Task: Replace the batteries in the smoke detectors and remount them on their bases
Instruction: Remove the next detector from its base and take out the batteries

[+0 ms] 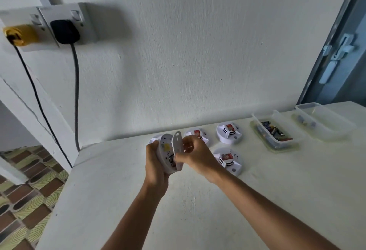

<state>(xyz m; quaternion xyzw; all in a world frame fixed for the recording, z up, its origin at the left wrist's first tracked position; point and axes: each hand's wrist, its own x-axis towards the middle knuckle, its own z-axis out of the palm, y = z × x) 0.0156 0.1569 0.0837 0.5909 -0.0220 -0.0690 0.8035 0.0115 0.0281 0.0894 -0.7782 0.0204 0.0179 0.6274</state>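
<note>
Both forearms reach forward over the matte white table [198, 210]; the left hand [155, 165] cups a round white smoke detector [165, 150] on edge above the table's far side, its underside showing; the right hand [193, 153] pinches a flat round mounting base [176, 146] against it; three more detectors [227, 160] lie just right; clear plastic tubs [277, 131] sit far right.

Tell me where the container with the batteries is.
In the head view, the battery container sits on the table's far right, between the rear smoke detector and another clear container.
</note>
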